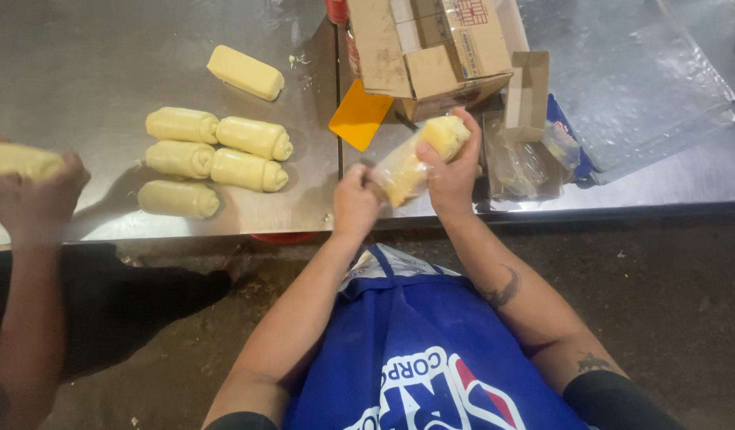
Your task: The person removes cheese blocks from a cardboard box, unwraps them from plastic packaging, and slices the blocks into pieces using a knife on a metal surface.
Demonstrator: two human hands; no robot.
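Note:
My right hand (451,171) grips a pale yellow dough roll (440,134) half inside a clear plastic bag (401,171). My left hand (355,199) pinches the lower end of that bag, just above the table's front edge. Both hands hover over the steel table (81,64). Several more dough rolls (216,155) lie in a cluster to the left, and a single one (245,72) lies farther back.
A co-worker's hand (37,203) at the far left holds another dough roll (17,161). An open cardboard box (431,56), an orange scraper (359,115), a pile of clear bags (526,163) and a large plastic sheet (630,72) lie behind my hands.

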